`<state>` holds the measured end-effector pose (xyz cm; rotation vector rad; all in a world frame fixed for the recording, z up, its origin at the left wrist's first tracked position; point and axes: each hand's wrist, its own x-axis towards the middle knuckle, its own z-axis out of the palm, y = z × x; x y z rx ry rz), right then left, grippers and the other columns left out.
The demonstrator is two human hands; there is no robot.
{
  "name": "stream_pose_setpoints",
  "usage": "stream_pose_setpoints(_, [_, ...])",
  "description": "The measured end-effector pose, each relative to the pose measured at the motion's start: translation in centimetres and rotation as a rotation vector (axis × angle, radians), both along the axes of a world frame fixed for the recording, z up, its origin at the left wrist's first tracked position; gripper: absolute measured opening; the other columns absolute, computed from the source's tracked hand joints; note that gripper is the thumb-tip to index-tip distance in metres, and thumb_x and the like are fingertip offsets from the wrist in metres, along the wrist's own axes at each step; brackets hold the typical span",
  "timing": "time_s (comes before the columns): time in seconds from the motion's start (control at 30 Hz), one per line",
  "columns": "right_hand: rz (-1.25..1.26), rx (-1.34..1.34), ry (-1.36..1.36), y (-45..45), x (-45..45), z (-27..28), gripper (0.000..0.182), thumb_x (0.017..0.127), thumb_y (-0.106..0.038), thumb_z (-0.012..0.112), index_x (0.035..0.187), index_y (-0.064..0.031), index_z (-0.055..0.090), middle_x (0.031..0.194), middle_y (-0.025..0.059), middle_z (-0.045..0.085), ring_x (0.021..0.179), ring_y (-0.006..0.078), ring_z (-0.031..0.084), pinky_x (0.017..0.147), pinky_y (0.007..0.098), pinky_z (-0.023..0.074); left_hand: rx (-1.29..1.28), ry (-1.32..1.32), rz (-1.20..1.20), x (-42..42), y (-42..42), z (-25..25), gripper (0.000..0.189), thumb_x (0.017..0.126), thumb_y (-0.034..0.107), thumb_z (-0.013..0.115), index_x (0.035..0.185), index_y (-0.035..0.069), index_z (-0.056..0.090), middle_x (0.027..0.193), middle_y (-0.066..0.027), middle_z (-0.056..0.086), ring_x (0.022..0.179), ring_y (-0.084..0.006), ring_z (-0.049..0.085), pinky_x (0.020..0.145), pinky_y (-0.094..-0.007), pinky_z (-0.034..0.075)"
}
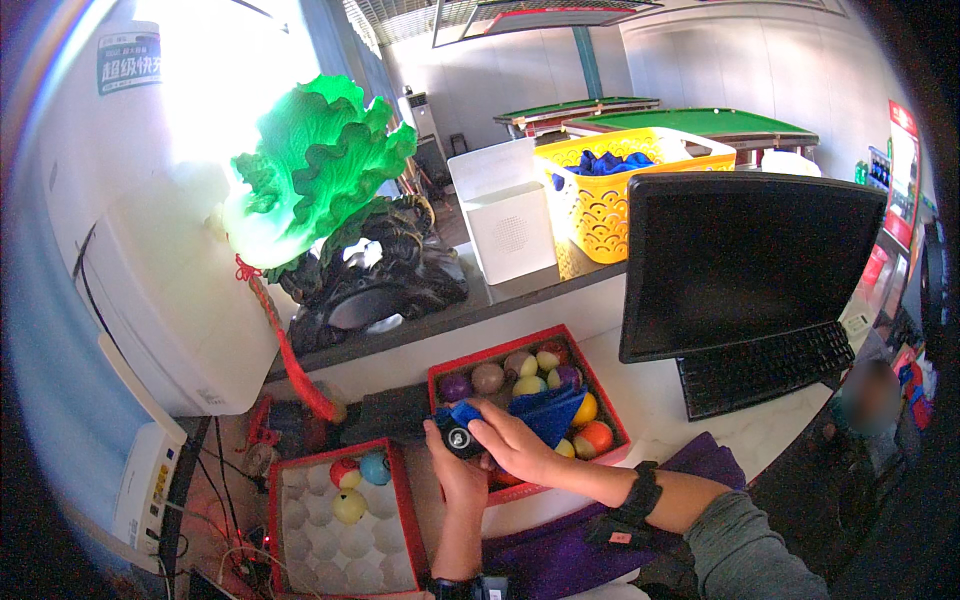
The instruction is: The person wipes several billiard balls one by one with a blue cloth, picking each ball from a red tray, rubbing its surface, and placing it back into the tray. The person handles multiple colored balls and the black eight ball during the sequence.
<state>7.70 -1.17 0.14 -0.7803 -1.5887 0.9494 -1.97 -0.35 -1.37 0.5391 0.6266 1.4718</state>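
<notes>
My left hand [459, 474] grips a black eight ball [459, 441] from below. Over the ball's top, my right hand [514, 442] presses a blue cloth [549, 412], part of which drapes across the box behind. That red-rimmed box [606, 367] holds several billiard balls, among them an orange striped ball [592, 438] and a purple ball [454, 387]. To the left of my hands lies a second red-edged box [405, 517] with a moulded tray of round hollows. A red-and-yellow ball [346, 474], a blue ball [376, 469] and a cream ball [349, 506] sit in it.
A black monitor [750, 262] and keyboard [765, 367] stand to the right. Purple cloth [570, 547] lies nearest me. On the raised ledge are a green cabbage ornament [322, 172], a white holder [510, 232] and a yellow basket [600, 217]. A white router [142, 480] and cables are at left.
</notes>
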Motion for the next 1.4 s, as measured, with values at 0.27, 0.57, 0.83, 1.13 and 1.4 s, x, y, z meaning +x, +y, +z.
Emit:
stream_pose_setpoints(0.27, [-0.197,0.363,-0.063,0.4,0.0,-0.2,0.023,0.084,-0.016,0.048,0.101,-0.0009,0.050,0.093,0.0123,0.052,0.090,0.0230,0.050,0.078,0.0288,0.0387,0.255,0.721,0.256,0.0,0.6,-2.1,0.052,0.090,0.040,0.024,0.120,-0.003,0.030,0.110,-0.0176,0.043,0.102,-0.0258,0.043,0.088,-0.0334,0.031])
stream_pose_setpoints(0.57, [-0.007,-0.169,0.214,1.2,0.2,-1.3,0.033,0.089,-0.029,0.039,0.109,-0.0025,0.044,0.088,0.0035,0.052,0.075,0.0066,0.050,0.057,0.0194,0.0427,-0.066,0.024,-0.051,0.8,-0.7,1.1,0.047,0.083,0.055,0.031,0.089,0.013,0.049,0.070,0.0016,0.055,0.048,-0.0081,0.048,0.029,-0.0187,0.027])
stream_pose_setpoints(0.83, [-0.313,0.415,-0.330,-0.3,-0.8,-0.6,0.037,0.084,-0.020,0.043,0.116,-0.0016,0.037,0.107,0.0208,0.043,0.093,0.0317,0.048,0.081,0.0379,0.0373,-0.107,0.000,0.030,0.5,-0.7,1.4,0.046,0.086,0.050,0.028,0.098,0.011,0.048,0.091,-0.0059,0.053,0.081,-0.0185,0.052,0.071,-0.0304,0.043])
stream_pose_setpoints(1.13, [-0.272,0.285,-0.164,0.0,-0.2,0.1,0.024,0.084,-0.020,0.045,0.100,-0.0011,0.047,0.091,0.0171,0.052,0.084,0.0322,0.051,0.072,0.0376,0.0396,0.214,0.445,0.125,0.3,0.8,-2.2,0.037,0.090,0.038,0.026,0.100,0.007,0.043,0.092,-0.0058,0.047,0.084,-0.0150,0.047,0.075,-0.0297,0.039])
stream_pose_setpoints(1.4, [-0.143,0.013,-0.009,0.3,0.2,-0.5,0.032,0.087,-0.025,0.045,0.106,0.0000,0.043,0.082,0.0104,0.053,0.077,0.0210,0.054,0.066,0.0311,0.0422,-0.003,0.043,-0.186,-0.4,-0.2,-0.4,0.043,0.083,0.050,0.034,0.097,0.012,0.051,0.080,-0.0017,0.058,0.065,-0.0135,0.056,0.036,-0.0240,0.036])
